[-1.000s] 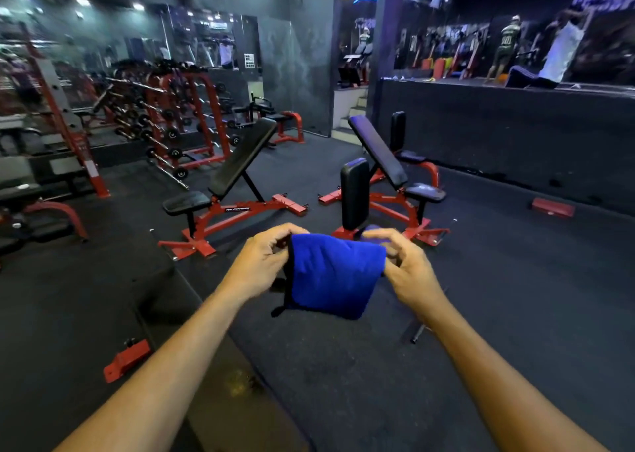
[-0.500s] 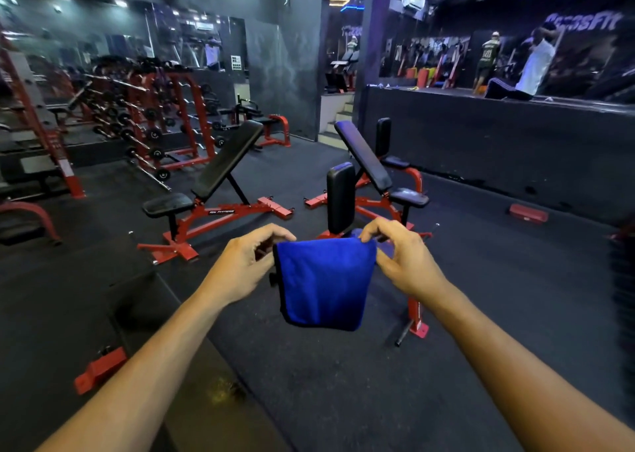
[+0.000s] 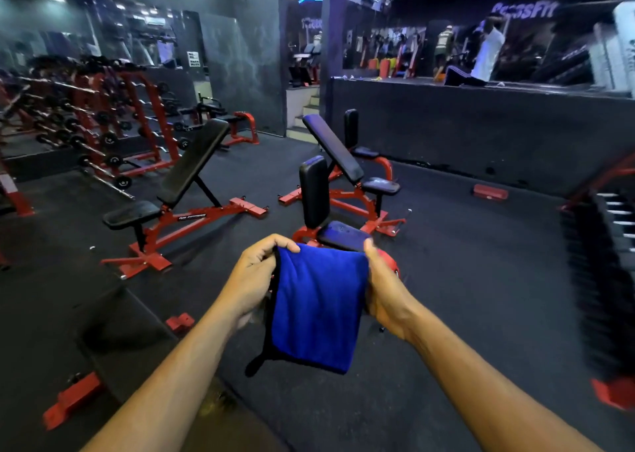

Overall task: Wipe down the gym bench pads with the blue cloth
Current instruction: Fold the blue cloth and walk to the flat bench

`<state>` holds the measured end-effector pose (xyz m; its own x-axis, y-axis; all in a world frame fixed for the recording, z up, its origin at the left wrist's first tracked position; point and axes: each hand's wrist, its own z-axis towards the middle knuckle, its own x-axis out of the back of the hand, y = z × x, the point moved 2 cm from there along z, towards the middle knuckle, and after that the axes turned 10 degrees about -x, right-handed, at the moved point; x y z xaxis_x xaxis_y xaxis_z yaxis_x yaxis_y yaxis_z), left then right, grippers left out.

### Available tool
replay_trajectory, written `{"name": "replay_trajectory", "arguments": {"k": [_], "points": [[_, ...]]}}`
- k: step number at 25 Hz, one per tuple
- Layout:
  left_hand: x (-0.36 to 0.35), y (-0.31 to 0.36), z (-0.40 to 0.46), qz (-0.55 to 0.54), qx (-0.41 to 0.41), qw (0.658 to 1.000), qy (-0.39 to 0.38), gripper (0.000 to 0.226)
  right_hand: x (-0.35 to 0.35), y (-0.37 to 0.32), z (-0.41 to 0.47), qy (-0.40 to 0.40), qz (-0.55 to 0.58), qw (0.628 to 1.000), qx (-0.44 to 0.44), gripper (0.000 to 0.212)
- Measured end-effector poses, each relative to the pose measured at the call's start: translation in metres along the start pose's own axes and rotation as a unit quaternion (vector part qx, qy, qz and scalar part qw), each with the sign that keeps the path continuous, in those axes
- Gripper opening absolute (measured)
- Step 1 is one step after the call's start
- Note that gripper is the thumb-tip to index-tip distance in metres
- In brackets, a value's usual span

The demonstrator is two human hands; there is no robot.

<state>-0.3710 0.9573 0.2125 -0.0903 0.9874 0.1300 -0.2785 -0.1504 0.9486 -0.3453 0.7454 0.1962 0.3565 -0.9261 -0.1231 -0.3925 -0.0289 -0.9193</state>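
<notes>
A folded blue cloth (image 3: 318, 307) with a black edge hangs in front of me, held at its top corners. My left hand (image 3: 256, 276) pinches the left corner and my right hand (image 3: 383, 286) grips the right side. Just behind the cloth stands a red-framed bench with an upright black back pad (image 3: 313, 192) and a small seat pad (image 3: 343, 236), partly hidden by the cloth. Behind it is an inclined bench pad (image 3: 333, 149). To the left stands another incline bench (image 3: 194, 161) with its seat pad (image 3: 132, 213).
A red rack of barbells (image 3: 103, 132) lines the left wall. A raised black platform (image 3: 481, 128) with people on it runs along the right. A weight stack machine (image 3: 608, 262) stands at the right edge. Red floor brackets (image 3: 72, 400) lie near my left arm.
The view has moved closer to the upright bench. The cloth hangs lower and longer between my hands, and my right hand has shifted down its side.
</notes>
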Motion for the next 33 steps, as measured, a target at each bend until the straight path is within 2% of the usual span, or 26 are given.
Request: {"name": "replay_trajectory", "arguments": {"k": [2, 3, 5, 6, 8, 10, 12, 13, 15, 17, 19, 21, 25, 31, 33], "points": [[-0.017, -0.013, 0.005, -0.042, 0.043, 0.998, 0.005, 0.042, 0.009, 0.012, -0.005, 0.051, -0.055, 0.997, 0.032, 0.023], [-0.027, -0.02, 0.009, -0.055, 0.064, 0.996, 0.011, 0.04, 0.017, 0.015, -0.005, 0.082, -0.067, 0.993, 0.058, 0.018], [-0.052, -0.039, 0.015, -0.109, 0.109, 0.988, 0.023, 0.028, 0.038, 0.016, -0.002, 0.144, -0.054, 0.983, 0.098, 0.017], [-0.067, -0.046, 0.02, -0.123, 0.128, 0.984, 0.002, 0.031, 0.051, 0.014, 0.003, 0.172, -0.04, 0.978, 0.109, 0.018], [-0.099, -0.061, 0.028, -0.092, 0.147, 0.983, -0.057, 0.055, 0.074, 0.009, 0.013, 0.206, -0.037, 0.971, 0.118, 0.023], [-0.137, -0.075, 0.05, -0.07, 0.137, 0.988, -0.013, 0.046, 0.103, 0.002, 0.031, 0.214, -0.034, 0.968, 0.128, 0.029], [-0.171, -0.089, 0.078, -0.087, 0.137, 0.985, 0.055, 0.048, 0.137, -0.002, 0.054, 0.231, -0.031, 0.964, 0.127, 0.038], [-0.187, -0.097, 0.093, -0.096, 0.137, 0.984, 0.066, 0.044, 0.154, 0.0, 0.065, 0.222, -0.007, 0.968, 0.115, 0.042], [-0.208, -0.105, 0.119, -0.088, 0.121, 0.987, 0.06, 0.017, 0.182, 0.014, 0.087, 0.135, 0.068, 0.987, 0.061, 0.042], [-0.217, -0.11, 0.139, -0.067, 0.11, 0.99, 0.062, 0.017, 0.202, 0.026, 0.102, 0.067, 0.086, 0.994, 0.018, 0.035], [-0.22, -0.124, 0.154, -0.048, 0.116, 0.99, 0.062, 0.016, 0.222, 0.028, 0.123, 0.07, 0.067, 0.995, 0.019, 0.035], [-0.218, -0.145, 0.164, -0.026, 0.128, 0.99, 0.052, 0.015, 0.235, 0.022, 0.145, 0.113, 0.05, 0.991, 0.042, 0.028], [-0.186, -0.19, 0.173, 0.026, 0.135, 0.989, 0.048, 0.043, 0.233, 0.016, 0.19, 0.151, 0.044, 0.985, 0.066, 0.02], [-0.115, -0.256, 0.188, 0.065, 0.16, 0.98, 0.097, 0.032, 0.202, 0.014, 0.282, 0.148, -0.036, 0.987, 0.05, 0.019], [-0.092, -0.28, 0.191, 0.099, 0.163, 0.977, 0.099, 0.035, 0.19, 0.009, 0.318, 0.132, -0.07, 0.987, 0.051, 0.019]]}}
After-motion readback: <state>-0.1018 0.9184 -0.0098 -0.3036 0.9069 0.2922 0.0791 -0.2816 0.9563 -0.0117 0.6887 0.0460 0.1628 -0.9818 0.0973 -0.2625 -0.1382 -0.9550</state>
